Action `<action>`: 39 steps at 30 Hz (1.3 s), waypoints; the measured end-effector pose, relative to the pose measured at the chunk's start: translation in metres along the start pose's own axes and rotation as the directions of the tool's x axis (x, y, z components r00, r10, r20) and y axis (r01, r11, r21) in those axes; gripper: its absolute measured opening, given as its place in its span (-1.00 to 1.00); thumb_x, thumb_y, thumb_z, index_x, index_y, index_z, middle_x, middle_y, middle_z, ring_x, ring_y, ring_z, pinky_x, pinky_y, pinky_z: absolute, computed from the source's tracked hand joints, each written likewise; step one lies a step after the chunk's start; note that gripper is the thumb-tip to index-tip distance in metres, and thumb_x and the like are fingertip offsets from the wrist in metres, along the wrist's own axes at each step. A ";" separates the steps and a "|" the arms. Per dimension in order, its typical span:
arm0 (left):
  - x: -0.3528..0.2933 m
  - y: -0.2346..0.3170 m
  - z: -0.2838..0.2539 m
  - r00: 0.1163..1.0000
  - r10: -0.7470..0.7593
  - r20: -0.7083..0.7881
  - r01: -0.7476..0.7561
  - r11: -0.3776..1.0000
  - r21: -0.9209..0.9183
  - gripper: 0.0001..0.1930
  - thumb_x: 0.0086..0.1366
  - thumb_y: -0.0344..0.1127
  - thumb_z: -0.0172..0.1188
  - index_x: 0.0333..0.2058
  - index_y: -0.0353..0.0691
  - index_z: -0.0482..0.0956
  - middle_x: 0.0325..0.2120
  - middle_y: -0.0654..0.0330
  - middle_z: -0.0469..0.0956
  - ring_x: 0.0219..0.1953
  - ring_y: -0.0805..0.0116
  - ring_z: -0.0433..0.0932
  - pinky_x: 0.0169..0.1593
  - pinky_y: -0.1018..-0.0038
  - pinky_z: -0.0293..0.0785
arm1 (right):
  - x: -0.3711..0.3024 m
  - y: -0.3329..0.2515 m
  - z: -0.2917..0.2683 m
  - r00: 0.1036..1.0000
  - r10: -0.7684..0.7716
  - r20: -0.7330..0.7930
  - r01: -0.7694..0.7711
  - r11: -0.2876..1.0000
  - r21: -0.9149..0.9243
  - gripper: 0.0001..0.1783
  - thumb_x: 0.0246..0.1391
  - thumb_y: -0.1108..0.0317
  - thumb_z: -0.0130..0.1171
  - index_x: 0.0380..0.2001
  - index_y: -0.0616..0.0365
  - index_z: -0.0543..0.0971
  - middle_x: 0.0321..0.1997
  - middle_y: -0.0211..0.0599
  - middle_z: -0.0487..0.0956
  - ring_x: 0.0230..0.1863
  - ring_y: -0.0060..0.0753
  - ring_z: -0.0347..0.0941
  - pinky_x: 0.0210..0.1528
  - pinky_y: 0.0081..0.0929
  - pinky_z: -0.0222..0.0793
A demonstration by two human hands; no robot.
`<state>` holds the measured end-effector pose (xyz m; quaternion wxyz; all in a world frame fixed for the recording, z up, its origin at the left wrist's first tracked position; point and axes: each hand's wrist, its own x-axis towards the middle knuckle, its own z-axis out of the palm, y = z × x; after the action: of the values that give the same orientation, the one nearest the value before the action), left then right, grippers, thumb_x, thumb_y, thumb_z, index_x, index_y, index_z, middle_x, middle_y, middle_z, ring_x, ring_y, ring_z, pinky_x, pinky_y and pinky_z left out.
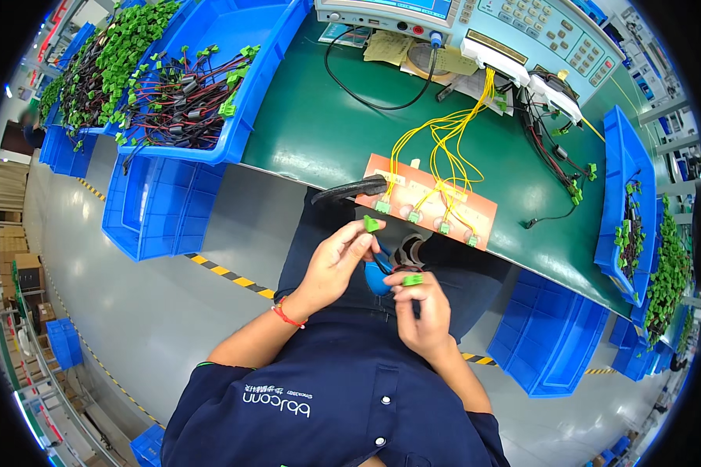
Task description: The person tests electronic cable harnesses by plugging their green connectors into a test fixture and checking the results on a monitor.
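My left hand (338,261) pinches a blocky green connector (371,224); at its four o'clock, my right hand (424,313) grips a second green connector (412,279). Open room separates both hands. Edge of smooth tabletop (288,140): twelve o'clock.

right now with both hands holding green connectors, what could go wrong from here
The green connectors in the left hand and right hand are held out past the green table, so a slip might drop one. The yellow wires run loosely to the orange board, so a stray tug could strain them.
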<state>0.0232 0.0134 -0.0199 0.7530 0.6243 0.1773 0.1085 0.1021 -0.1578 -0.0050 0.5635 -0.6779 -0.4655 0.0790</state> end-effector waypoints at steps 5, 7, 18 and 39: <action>-0.004 0.009 0.015 0.998 0.054 0.042 -0.057 0.996 0.071 -0.69 0.47 -0.32 -0.05 0.12 -0.27 0.42 -0.22 0.24 0.48 -0.14 0.53 0.47 -0.02 0.53 0.43 | -0.002 0.005 0.013 0.994 0.094 0.053 -0.092 0.994 -0.051 -0.75 0.02 0.67 0.19 -0.29 0.23 0.36 -0.30 -0.08 0.60 -0.31 -0.15 0.58 -0.25 -0.38 0.49; -0.008 0.017 0.020 0.999 0.021 0.043 -0.023 0.999 0.041 -0.68 0.46 -0.34 -0.04 0.13 -0.26 0.41 -0.22 0.25 0.48 -0.16 0.52 0.47 -0.06 0.53 0.45 | 0.001 0.001 0.012 0.938 0.333 0.098 -0.344 0.929 0.139 -0.75 0.16 0.59 0.12 -0.20 0.25 0.26 -0.33 -0.08 0.59 -0.33 -0.38 0.60 -0.23 -0.51 0.49; -0.002 0.011 0.006 0.942 0.328 -0.073 -0.231 0.790 0.568 -0.68 0.33 -0.47 0.10 0.06 -0.27 0.45 -0.35 0.08 0.49 -0.37 0.27 0.53 -0.28 0.46 0.45 | 0.014 -0.001 0.001 0.856 0.451 0.253 -0.490 0.551 0.675 -0.69 0.23 0.60 0.03 0.04 0.34 0.44 -0.08 -0.14 0.53 -0.09 -0.40 0.51 0.02 -0.46 0.44; -0.014 0.014 -0.014 0.991 0.037 -0.130 -0.039 0.999 -0.016 -0.68 0.44 -0.32 0.01 0.09 -0.32 0.40 -0.30 0.24 0.59 -0.20 0.51 0.52 -0.06 0.57 0.40 | 0.033 0.024 0.014 0.805 0.587 0.091 -0.515 0.615 0.597 -0.75 0.31 0.42 -0.06 -0.13 0.37 0.53 -0.42 -0.38 0.50 -0.45 -0.64 0.37 -0.30 -0.64 0.36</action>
<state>0.0058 0.0232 -0.0069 0.7433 0.6122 0.2131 0.1650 0.1249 -0.1225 -0.0159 0.7200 -0.5788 -0.1523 0.3513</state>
